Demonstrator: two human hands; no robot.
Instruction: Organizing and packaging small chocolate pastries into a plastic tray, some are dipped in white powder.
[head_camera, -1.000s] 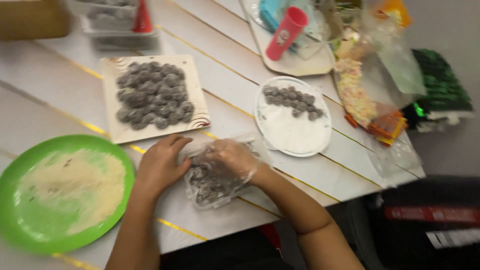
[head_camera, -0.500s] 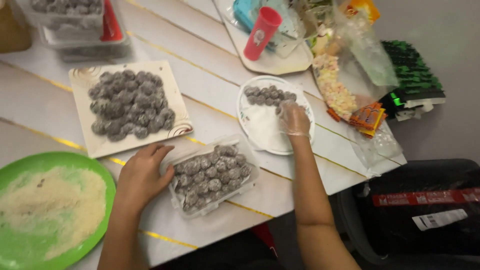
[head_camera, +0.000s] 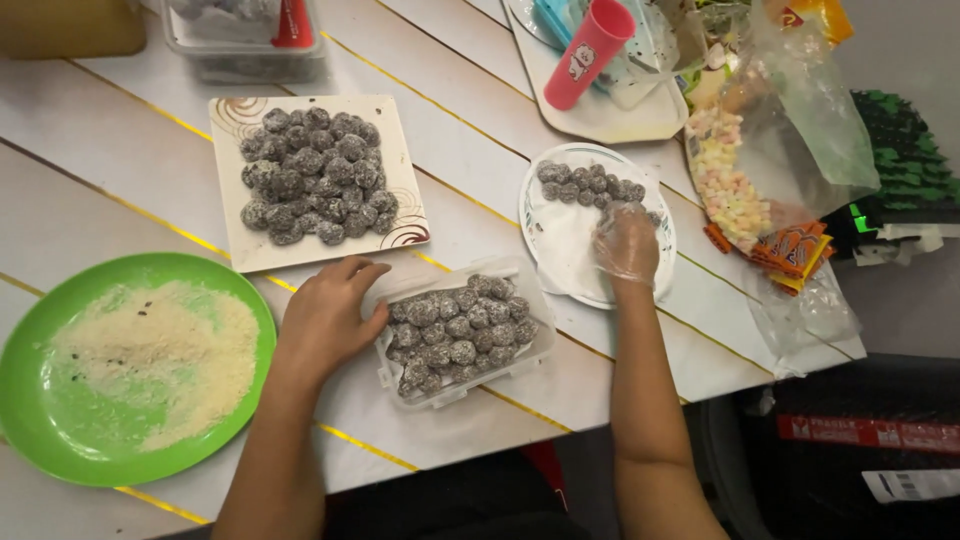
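Left hand (head_camera: 325, 320) bare, fingers curled against clear tub (head_camera: 462, 335) of coated balls, near table edge. Right hand (head_camera: 625, 242) gloved, over round white plate (head_camera: 560, 240), fingers bent; pinch cannot be told.

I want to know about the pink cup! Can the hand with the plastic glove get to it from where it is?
Probably yes. The right hand is over the round white plate, and the pink cup lies on the tray just beyond. Nothing tall stands between them, only the small dark balls on the plate.
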